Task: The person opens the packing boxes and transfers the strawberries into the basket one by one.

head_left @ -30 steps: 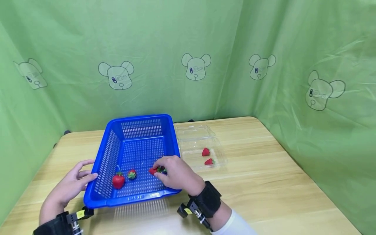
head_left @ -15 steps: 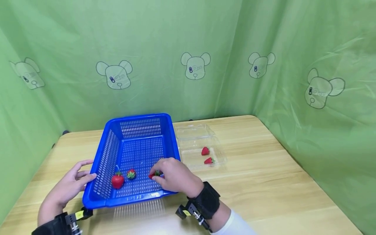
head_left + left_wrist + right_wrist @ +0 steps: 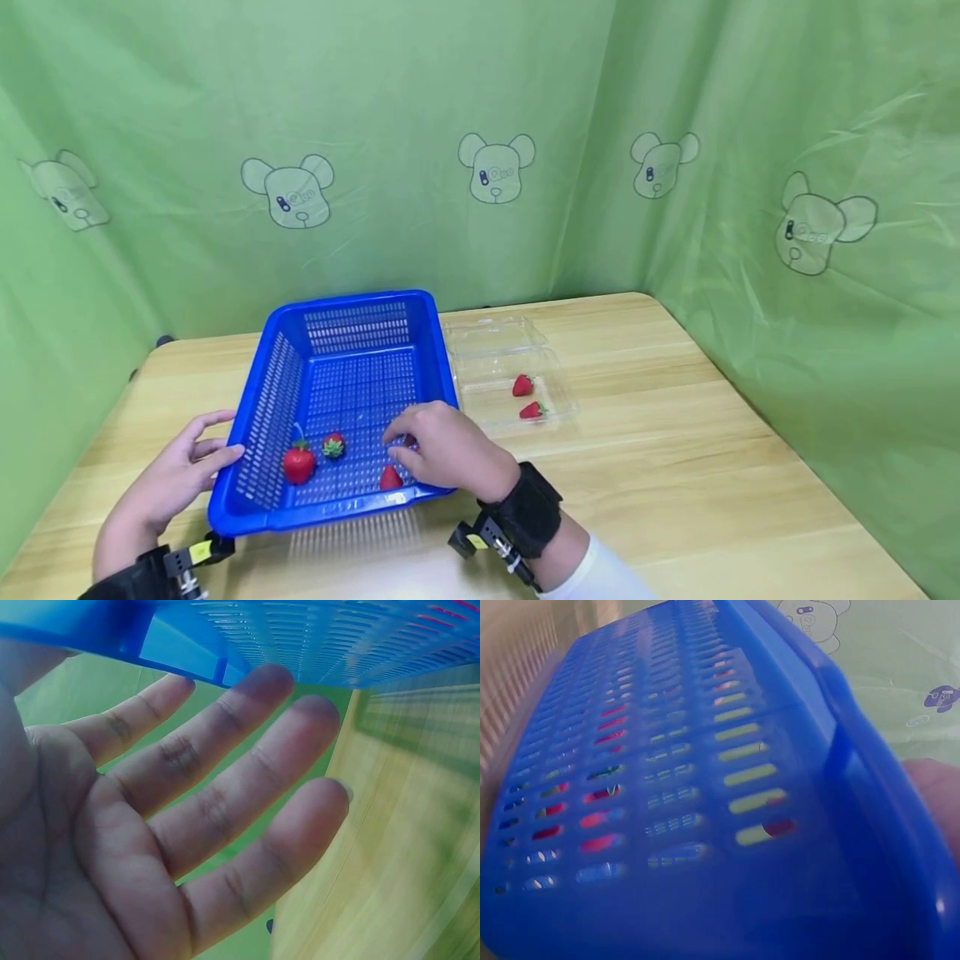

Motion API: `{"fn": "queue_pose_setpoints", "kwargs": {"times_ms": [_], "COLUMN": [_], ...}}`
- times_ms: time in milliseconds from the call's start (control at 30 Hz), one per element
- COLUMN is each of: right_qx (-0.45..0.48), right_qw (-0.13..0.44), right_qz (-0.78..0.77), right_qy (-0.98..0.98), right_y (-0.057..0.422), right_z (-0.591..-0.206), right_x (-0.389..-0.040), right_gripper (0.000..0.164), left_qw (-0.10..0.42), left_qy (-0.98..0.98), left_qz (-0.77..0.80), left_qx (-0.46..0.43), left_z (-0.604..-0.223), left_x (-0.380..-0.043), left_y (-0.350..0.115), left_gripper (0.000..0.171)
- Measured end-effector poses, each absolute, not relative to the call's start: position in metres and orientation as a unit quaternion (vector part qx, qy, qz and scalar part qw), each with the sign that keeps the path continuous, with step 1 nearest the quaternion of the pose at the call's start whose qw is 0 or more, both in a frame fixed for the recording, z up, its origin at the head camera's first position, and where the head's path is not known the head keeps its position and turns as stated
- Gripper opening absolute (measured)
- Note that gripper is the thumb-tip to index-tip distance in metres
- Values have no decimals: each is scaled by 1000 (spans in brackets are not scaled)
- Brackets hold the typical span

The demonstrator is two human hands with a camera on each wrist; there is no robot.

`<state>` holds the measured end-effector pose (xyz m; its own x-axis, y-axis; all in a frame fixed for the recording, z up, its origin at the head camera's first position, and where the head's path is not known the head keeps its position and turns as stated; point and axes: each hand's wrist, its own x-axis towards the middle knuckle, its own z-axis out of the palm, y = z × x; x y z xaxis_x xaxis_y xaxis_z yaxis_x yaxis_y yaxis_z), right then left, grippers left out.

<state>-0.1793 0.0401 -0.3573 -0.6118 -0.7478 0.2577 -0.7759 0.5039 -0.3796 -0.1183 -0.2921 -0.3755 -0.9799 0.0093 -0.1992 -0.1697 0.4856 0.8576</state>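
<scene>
A blue slotted plastic basket (image 3: 360,367) stands in front of me. Its floor bears a large strawberry (image 3: 298,463), a smaller strawberry (image 3: 333,446) with green leaves towards me, and another strawberry (image 3: 391,477) near the front wall. My right hand (image 3: 450,442) reaches over the right side into the basket, thumb and forefinger apart. A dark red item (image 3: 410,439) shows in that gap, mostly hidden; I cannot tell its kind. My left hand (image 3: 180,467) is at the basket's left side, thumb by the rim. In the left wrist view its fingers (image 3: 247,787) extend loosely below the blue wall.
Right of the basket, a clear hinged plastic box (image 3: 480,392) lies with its lid back, holding two strawberries (image 3: 522,385). The wooden table (image 3: 675,467) ends at a green curtain (image 3: 390,100) printed with bear heads. Each wrist wears a strapped camera mount.
The strawberry at my right fingertips has moved towards the front of the basket and been let go. The right thumb and forefinger have spread a little; the left hand stays by the rim.
</scene>
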Motion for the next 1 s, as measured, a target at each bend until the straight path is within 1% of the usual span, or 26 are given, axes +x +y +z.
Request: {"fn": "queue_pose_setpoints", "kwargs": {"times_ms": [333,433,567,700,833,900,1000], "right_qx": [409,395,372,336,286,253,201], "right_qw": [25,34,63,108,144,145,122], "right_qz": [273,284,308,349,381,392,395], "right_qy": [-870,-873,-874,-868,-867,-872,-888], "right_y": [49,54,62,73,89,98,115], "right_z": [-350,-347,-341,-339,-341,-343,-349], "right_x": [-185,-187,-190,-198,-214,-223,-236], "right_gripper": [20,19,17,13,12,14,18], "left_qw": [85,87,84,85,87,88,89], "left_qy": [855,855,854,856,857,858,857], "left_qz": [509,510,511,508,505,504,506], "left_qx": [-45,-45,-42,-45,-45,-45,-45], "left_z": [-373,-372,-372,-372,-375,-376,-376], "left_x": [-118,-117,-117,-117,-119,-119,-119], "left_y": [-290,-289,-288,-289,-289,-290,-291], "left_gripper": [60,59,58,58,58,58,59]}}
